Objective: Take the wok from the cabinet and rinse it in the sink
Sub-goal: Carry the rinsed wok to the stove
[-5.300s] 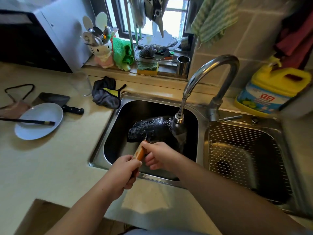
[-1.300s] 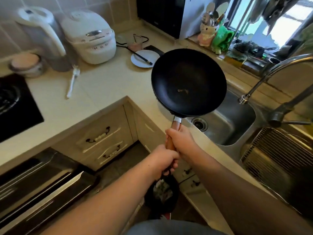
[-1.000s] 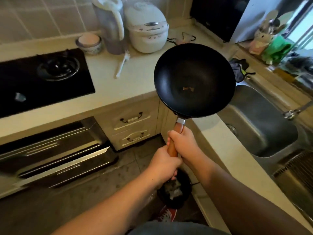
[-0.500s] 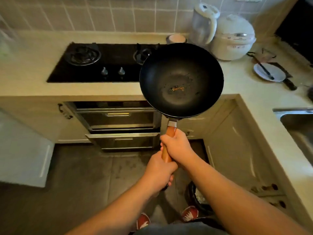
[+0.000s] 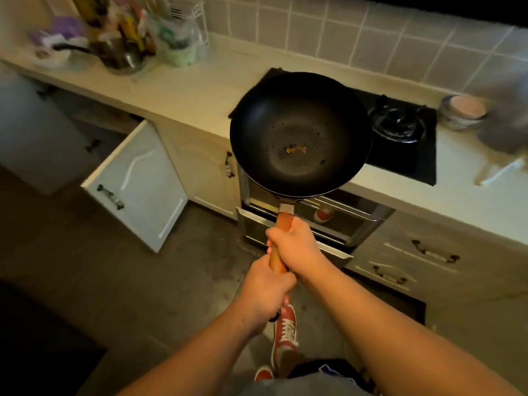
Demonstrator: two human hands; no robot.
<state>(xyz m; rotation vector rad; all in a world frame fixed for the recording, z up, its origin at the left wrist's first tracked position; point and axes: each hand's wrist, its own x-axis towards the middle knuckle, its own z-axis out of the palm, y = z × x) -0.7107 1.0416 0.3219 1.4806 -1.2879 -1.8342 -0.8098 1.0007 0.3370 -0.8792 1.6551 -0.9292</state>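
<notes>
Wok (image 5: pixel 300 132): black, round, held in the air by its handle, bowl side up and tipped toward the camera. It hung over the worktop's front edge, covering the near left part of the hob. A small orange-brown scrap and a few dark specks lay near the bottom of the bowl.
Handle (image 5: pixel 283 224): orange-brown wood with a metal collar where it met the bowl; it ran down from the wok's near rim into both hands.
Right hand (image 5: pixel 294 247): wrapped closed round the upper part of the handle, just below the collar.
Left hand (image 5: pixel 265 295): wrapped closed round the lower end of the handle, touching the right hand from below.
Hob (image 5: pixel 400 138): black glass, let into the worktop, one burner showing to the right of the wok.
Worktop (image 5: pixel 185 92): pale, running along a tiled wall; blurred clutter of pots and bags at its far left end, a small round container near its right end.
Cabinet door (image 5: pixel 137 184): white, swung open below the worktop's front edge, left of the wok.
Drawers (image 5: pixel 405 261): below the worktop on the right, dark handles.
Floor: dark; red shoes (image 5: pixel 285 330) seen below the hands.
</notes>
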